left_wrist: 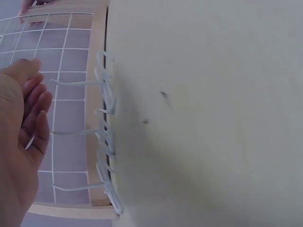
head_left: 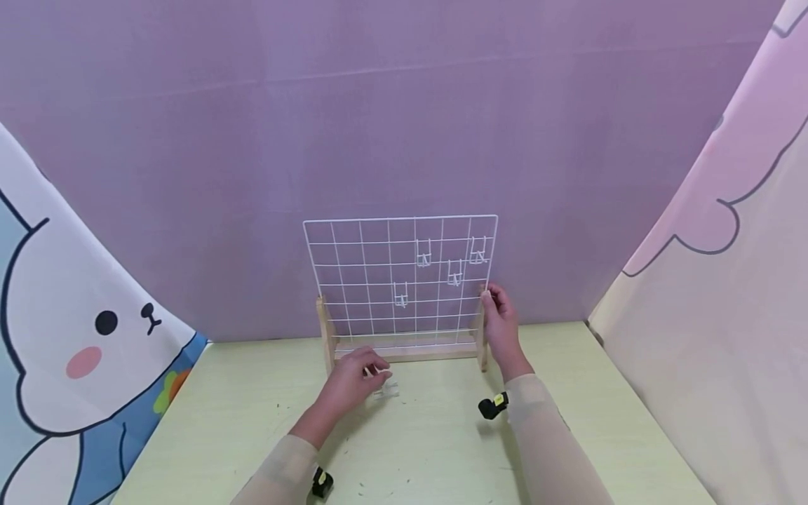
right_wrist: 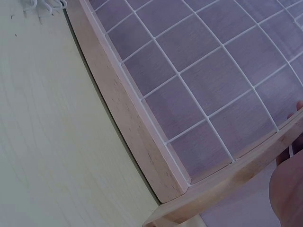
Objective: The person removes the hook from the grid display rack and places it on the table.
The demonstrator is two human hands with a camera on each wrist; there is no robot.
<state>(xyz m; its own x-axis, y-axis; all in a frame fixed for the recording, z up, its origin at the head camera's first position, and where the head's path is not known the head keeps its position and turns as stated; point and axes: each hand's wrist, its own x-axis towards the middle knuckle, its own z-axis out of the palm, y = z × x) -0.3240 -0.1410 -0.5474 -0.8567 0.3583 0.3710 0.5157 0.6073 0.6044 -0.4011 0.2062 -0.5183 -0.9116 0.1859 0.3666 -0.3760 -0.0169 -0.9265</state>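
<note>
A white wire grid panel (head_left: 372,273) stands upright in a wooden base (left_wrist: 98,118), with several white wire hooks (head_left: 401,295) hanging on it. My right hand (head_left: 503,322) grips the wooden side post (right_wrist: 227,182) at the panel's right edge, thumb in front and fingers behind. In front of the base, my left hand (head_left: 355,377) hovers low, its fingers loosely curled and a pale sliver showing between them. Three loose white hooks (left_wrist: 106,132) lie on the table beside it, along the base's front edge. The left thumb reaches forward and pinches nothing visible.
The pale yellow table (head_left: 435,442) has small dark specks on it. A purple backdrop (head_left: 398,126) rises behind the stand. Printed cloths flank it, a cartoon animal (head_left: 95,308) at left and pink cloud shapes (head_left: 707,210) at right. Each wrist carries a small black camera (head_left: 492,406).
</note>
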